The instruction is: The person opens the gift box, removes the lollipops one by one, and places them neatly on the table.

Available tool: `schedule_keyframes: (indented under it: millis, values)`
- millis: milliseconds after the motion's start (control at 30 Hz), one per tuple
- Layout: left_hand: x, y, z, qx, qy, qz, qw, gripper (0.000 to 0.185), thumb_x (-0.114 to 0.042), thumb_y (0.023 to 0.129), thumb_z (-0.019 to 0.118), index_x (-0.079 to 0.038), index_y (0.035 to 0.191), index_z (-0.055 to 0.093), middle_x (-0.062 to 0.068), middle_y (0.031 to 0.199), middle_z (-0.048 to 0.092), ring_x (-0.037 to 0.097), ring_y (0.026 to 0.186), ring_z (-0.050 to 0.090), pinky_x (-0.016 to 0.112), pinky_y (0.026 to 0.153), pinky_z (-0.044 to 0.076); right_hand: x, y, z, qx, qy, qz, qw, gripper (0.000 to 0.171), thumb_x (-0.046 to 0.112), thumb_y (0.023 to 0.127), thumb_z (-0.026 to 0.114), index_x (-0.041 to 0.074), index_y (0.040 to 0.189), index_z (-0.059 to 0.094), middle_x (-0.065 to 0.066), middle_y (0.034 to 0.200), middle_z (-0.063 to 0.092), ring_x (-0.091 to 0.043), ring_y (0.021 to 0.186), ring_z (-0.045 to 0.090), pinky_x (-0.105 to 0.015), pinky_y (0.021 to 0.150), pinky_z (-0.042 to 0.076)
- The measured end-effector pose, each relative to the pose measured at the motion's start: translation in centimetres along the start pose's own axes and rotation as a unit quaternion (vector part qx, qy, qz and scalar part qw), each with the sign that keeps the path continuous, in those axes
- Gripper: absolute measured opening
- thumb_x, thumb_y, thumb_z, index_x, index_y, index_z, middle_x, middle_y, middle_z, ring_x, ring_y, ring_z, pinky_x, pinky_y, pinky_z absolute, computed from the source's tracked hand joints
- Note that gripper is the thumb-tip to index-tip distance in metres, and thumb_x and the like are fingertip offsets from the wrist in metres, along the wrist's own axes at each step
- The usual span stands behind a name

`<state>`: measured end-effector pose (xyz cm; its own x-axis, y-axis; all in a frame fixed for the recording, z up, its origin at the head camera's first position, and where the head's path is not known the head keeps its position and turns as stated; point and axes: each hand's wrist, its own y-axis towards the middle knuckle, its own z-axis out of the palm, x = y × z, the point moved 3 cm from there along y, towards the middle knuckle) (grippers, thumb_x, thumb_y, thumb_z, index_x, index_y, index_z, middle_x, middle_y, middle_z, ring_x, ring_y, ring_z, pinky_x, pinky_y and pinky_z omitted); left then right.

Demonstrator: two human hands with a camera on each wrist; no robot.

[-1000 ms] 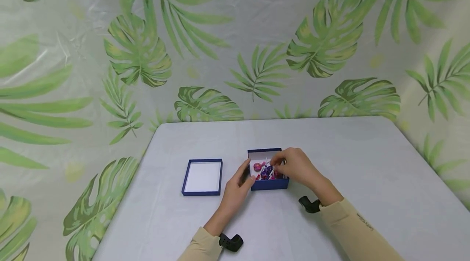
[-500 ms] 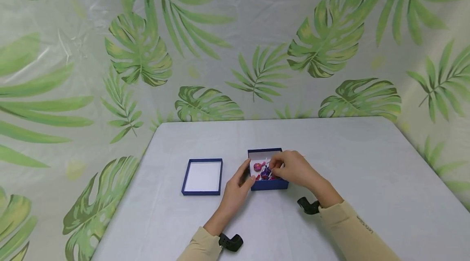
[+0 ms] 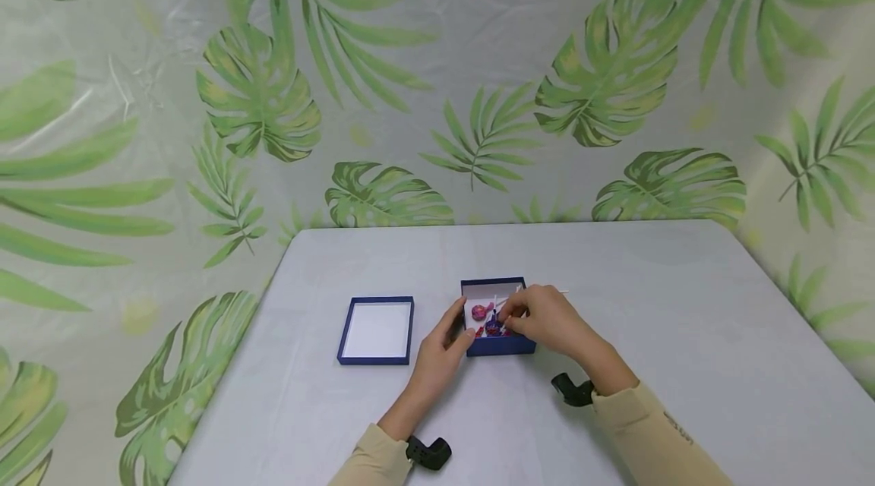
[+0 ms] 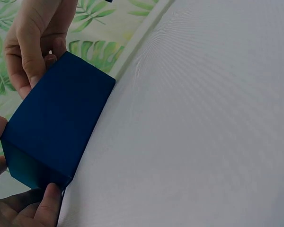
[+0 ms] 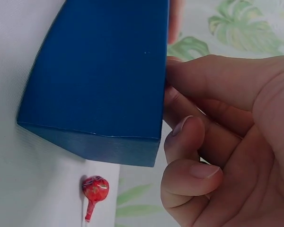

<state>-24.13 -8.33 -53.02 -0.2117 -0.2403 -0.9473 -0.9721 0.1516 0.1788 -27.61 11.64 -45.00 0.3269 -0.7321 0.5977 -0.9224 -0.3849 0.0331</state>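
Observation:
A blue box with a white inside stands on the table, holding several lollipops in pink, red and purple wrappers. My left hand grips its left side, thumb at the near corner and fingers along the wall, as the left wrist view also shows. Over the right part of the box, my right hand has its curled thumb and index finger down among the lollipops, beside a purple lollipop. In the right wrist view the box wall hides those fingertips, and I cannot tell whether they pinch a lollipop.
A square blue lid lies white inside up, left of the box. On the table beyond the box's right side is a red lollipop; its white stick shows behind my right hand. A leaf-patterned sheet hangs behind the table.
My right hand has shifted slightly left and nearer within the box, covering a purple lollipop and uncovering the white stick behind it. My left hand and the box stay in place.

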Motion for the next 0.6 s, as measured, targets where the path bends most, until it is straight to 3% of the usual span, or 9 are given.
schedule_keyframes:
  millis: [300, 600]
  values:
    - [0.1, 0.0, -0.1, 0.003, 0.013, 0.0, 0.9999, 0.057, -0.033, 0.104, 0.057, -0.027, 0.157, 0.039, -0.005, 0.158, 0.037, 0.019, 0.145, 0.034, 0.039, 0.117, 0.031, 0.4, -0.8, -0.8, -0.013, 0.006, 0.007, 1.0, 0.005, 0.011, 0.09, 0.075, 0.014, 0.091, 0.079, 0.01, 0.078, 0.067, -0.012, 0.07, 0.059, -0.03, 0.066, 0.054]
    - [0.0, 0.0, 0.0, 0.008, 0.007, 0.001, 0.9999, 0.059, -0.037, 0.102, 0.059, -0.028, 0.157, 0.039, -0.006, 0.158, 0.037, 0.017, 0.144, 0.035, 0.035, 0.117, 0.031, 0.4, -1.4, -1.9, -0.041, 0.021, -0.013, 0.999, 0.006, 0.012, 0.091, 0.072, 0.015, 0.09, 0.077, 0.008, 0.076, 0.069, -0.01, 0.066, 0.061, -0.031, 0.062, 0.053]
